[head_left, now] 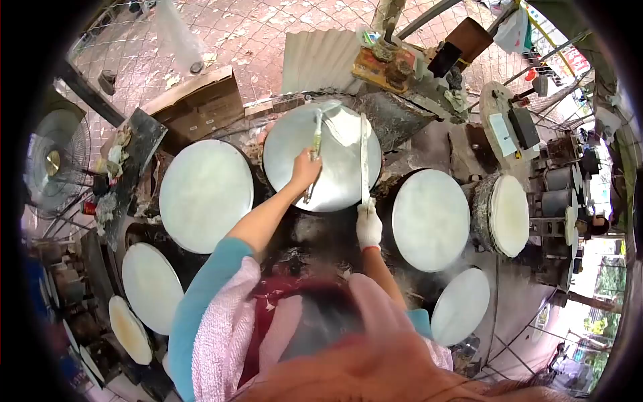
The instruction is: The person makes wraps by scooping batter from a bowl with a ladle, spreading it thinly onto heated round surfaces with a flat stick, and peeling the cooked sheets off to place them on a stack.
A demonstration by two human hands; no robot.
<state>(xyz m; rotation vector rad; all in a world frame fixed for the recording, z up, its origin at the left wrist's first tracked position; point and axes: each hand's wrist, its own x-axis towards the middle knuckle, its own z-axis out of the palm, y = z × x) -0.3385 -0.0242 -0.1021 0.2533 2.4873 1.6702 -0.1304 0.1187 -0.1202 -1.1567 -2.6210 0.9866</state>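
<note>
My bare left hand is wrapped round the handle of a ladle, whose head lies over the far part of a large round metal plate. White batter covers a patch at the plate's far right. In a white glove, my right hand is closed on the near end of a long flat stick. That stick reaches across the right side of the plate, beside the batter.
Round griddles covered in white stand at left and right, with more around them. A cardboard box sits at the back left, a fan at the far left. Behind is a wire fence. A stone slab is at the right.
</note>
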